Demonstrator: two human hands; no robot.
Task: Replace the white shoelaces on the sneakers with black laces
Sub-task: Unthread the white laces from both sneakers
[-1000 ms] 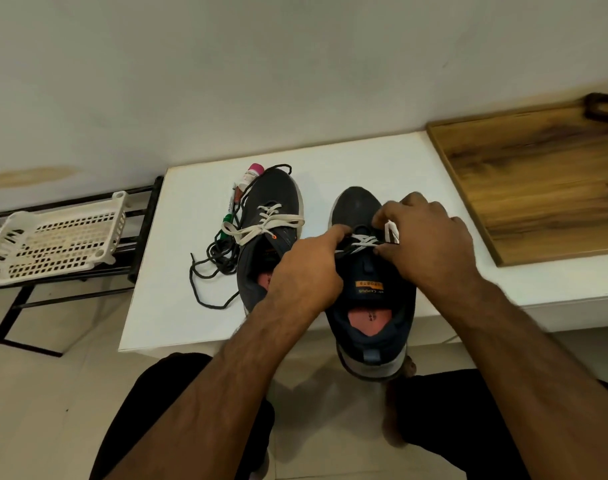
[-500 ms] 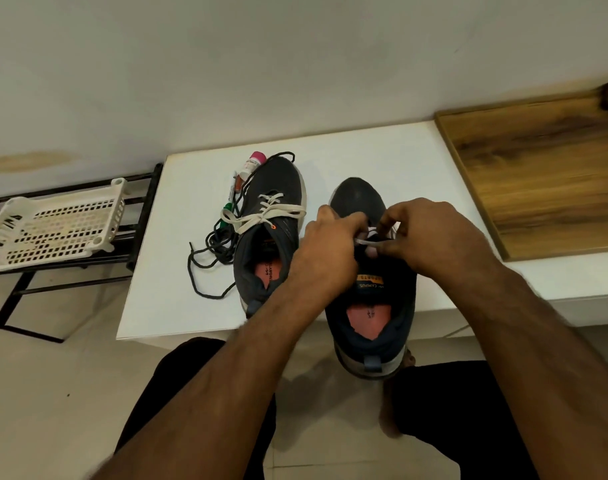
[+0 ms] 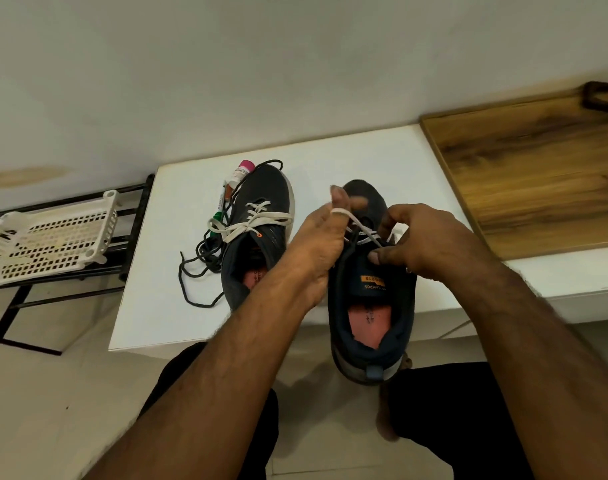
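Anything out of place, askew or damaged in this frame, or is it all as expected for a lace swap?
Nothing looks damaged or spilled. The nearer sneaker overhangs the white table edge, heel off the surface, steadied by the right hand. The black laces lie in a loose tangle beside the other sneaker, over two markers.

White basket (image 3: 49,242) on black rack (image 3: 136,216); wooden board (image 3: 531,174).
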